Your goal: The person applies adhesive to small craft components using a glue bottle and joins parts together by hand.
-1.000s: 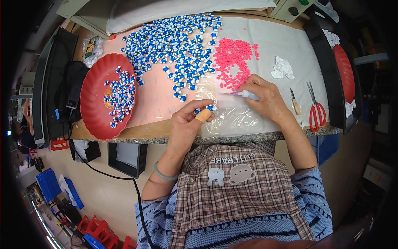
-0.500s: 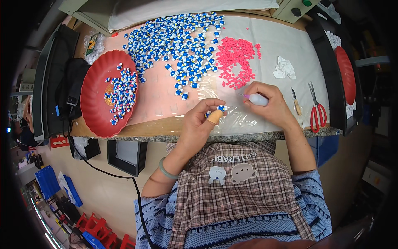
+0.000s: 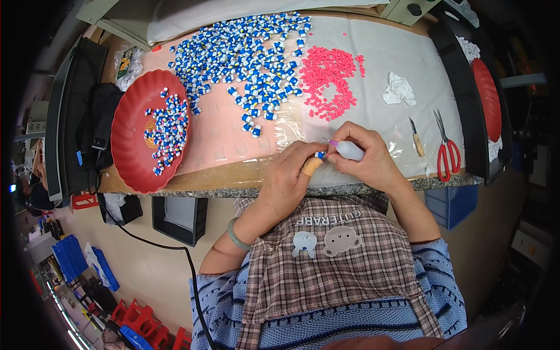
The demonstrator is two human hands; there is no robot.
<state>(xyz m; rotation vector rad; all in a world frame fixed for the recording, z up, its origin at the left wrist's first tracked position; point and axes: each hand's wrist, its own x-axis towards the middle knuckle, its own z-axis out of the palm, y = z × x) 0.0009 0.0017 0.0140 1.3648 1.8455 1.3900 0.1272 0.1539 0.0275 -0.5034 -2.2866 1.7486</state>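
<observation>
Just above the table's front edge, my left hand [image 3: 287, 172] pinches a tiny blue-and-white figurine [image 3: 319, 155] between thumb and fingers. A tan cover wraps one of its fingertips. My right hand [image 3: 373, 163] is closed around a small white squeeze bottle [image 3: 350, 150] with a purple-based needle tip pointing left. Its fingertips meet those of my left hand at the figurine; whether they also pinch a small piece is too small to tell. Beyond my hands lie many small pink pieces [image 3: 329, 64] and a broad spread of blue-and-white figurines [image 3: 233, 52].
At the left stands a red scalloped bowl [image 3: 131, 137] holding more figurines. Crumpled white tissue [image 3: 399, 88], a pointed wooden-handled tool [image 3: 417, 143] and red-handled scissors [image 3: 448, 160] lie to the right. A black bin [image 3: 478, 116] with a red dish stands at the far right.
My right hand has moved left with the bottle, from beside the left hand until its fingertips meet it at the figurine. The left hand has shifted slightly right. The view has shifted a little.
</observation>
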